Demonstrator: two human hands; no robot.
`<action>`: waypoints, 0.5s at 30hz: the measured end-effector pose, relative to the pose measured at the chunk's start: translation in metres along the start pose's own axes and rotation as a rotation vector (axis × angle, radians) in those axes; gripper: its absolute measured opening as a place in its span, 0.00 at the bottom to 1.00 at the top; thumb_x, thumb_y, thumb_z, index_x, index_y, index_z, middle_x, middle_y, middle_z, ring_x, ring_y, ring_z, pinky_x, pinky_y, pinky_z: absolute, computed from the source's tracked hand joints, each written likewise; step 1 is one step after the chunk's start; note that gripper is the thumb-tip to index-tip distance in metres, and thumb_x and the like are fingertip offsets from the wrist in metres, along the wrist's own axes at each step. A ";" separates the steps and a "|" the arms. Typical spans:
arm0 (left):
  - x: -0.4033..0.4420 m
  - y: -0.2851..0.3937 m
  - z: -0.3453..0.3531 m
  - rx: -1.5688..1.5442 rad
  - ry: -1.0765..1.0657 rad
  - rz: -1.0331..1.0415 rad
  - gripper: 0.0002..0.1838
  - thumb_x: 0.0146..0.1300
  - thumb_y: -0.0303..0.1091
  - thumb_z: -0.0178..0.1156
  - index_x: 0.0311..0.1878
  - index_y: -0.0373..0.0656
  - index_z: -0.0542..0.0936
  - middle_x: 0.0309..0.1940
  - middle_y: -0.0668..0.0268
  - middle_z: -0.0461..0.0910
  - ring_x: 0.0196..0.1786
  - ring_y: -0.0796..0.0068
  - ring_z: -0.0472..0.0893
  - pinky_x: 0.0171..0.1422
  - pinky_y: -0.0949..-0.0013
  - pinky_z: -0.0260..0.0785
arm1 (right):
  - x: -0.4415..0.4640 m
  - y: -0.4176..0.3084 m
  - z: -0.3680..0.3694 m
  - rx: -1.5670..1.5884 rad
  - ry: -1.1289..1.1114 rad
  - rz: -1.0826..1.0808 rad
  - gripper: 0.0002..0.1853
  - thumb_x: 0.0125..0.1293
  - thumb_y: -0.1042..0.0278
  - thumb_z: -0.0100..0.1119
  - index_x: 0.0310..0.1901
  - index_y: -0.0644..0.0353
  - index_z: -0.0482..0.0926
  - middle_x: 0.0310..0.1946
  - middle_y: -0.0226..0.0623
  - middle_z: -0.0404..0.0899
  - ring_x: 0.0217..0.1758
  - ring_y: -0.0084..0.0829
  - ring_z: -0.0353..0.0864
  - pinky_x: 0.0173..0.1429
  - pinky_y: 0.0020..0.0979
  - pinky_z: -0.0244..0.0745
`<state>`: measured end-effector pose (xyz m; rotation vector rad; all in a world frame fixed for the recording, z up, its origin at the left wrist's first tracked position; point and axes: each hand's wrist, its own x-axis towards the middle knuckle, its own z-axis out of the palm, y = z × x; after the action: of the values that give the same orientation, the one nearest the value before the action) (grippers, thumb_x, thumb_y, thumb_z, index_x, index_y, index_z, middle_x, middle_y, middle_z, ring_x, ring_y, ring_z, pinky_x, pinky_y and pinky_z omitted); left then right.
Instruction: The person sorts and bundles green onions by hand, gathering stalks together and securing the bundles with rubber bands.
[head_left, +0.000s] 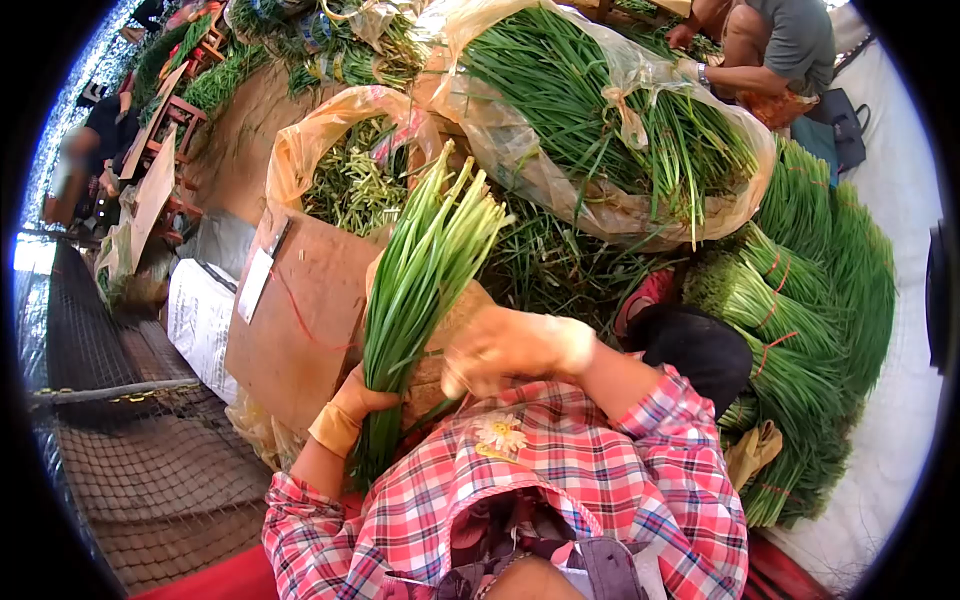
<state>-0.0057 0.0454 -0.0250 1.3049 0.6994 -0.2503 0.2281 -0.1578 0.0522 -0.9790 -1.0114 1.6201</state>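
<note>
My gloved left hand (352,412) is closed around a bunch of garlic chives (415,265), held upright with the pale cut ends at the top and the leaves hanging below. Close by on the right, my gloved right hand (510,350) is in front of my chest. Motion smears its fingers, so its grip does not show. Left of the bunch is a brown board (305,320). A knife (262,275) with a broad pale blade lies along its far left edge, and a thin red tie (300,312) curves over its surface.
Beyond the board stands a plastic bag (290,150) of trimmings. A large clear bag (560,190) holds loose chives. Red-tied bundles (800,350) are stacked at my right. Another person (770,50) works at the far right. Dark netting (160,480) lies at the left.
</note>
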 end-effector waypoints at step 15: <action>0.001 -0.001 -0.016 -0.076 -0.163 -0.105 0.26 0.38 0.21 0.63 0.47 0.37 0.77 0.33 0.66 0.79 0.35 0.70 0.79 0.44 0.69 0.71 | 0.026 0.066 -0.095 -1.206 0.932 0.215 0.21 0.59 0.59 0.59 0.54 0.53 0.73 0.33 0.41 0.79 0.36 0.42 0.80 0.37 0.38 0.76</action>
<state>-0.0106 0.0609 -0.0280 1.1632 0.6337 -0.4070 0.2902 -0.1303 -0.0451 -2.3824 -1.1499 0.3520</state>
